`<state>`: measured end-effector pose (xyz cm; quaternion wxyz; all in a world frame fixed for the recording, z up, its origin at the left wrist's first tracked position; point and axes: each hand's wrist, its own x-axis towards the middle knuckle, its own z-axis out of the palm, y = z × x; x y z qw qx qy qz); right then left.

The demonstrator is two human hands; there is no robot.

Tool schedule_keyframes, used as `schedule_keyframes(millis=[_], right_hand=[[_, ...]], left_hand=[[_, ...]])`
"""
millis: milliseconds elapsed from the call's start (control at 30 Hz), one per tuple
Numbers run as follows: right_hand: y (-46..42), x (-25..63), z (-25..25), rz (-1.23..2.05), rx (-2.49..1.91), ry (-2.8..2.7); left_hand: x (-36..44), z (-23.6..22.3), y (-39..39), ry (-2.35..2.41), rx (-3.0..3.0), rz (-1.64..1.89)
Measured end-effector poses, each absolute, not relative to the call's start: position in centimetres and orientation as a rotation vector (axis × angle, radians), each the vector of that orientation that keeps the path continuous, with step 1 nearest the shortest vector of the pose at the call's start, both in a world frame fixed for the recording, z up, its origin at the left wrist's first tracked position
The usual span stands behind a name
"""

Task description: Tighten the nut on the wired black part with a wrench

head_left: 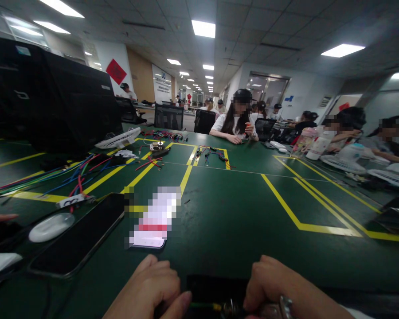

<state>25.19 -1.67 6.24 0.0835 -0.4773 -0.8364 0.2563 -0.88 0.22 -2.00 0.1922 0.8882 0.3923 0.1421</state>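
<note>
Green matting with yellow tape lines covers the long table (239, 221) where a seated person's two hands meet at the bottom edge of the head camera's view. The left hand (149, 290) is curled, thumb pointing inward toward a green-and-yellow wire (202, 305) that runs across to a small metal part (231, 309); whether the fingers actually pinch the wire cannot be told, as the frame cuts them off. The right hand (272, 283) is bent over the same metal part with fingers folded down, its grip likewise hidden. Both hands sit in front of a flat black object (216, 288) lying on the mat just beyond them. To the left lie a dark phone (80, 237), a second phone (153, 221) with its screen blurred, and a white round puck (51, 227). Farther back, loose red and blue cables (53, 177) spread beside black monitors (49, 97). Other people (236, 122) sit across the table.
</note>
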Motion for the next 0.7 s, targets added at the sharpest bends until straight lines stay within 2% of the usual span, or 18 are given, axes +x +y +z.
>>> schedule_keyframes(millis=[267,700], right_hand=[[-0.6,23.7,8.6,0.797,-1.407,-2.522],[0.3,23.9,9.1,0.868,-1.195,-2.689]], left_hand=[[-0.8,-2.1,0.7,1.054,2.524,0.418],[-1.2,-2.6,0.4,1.034,2.543,0.522]])
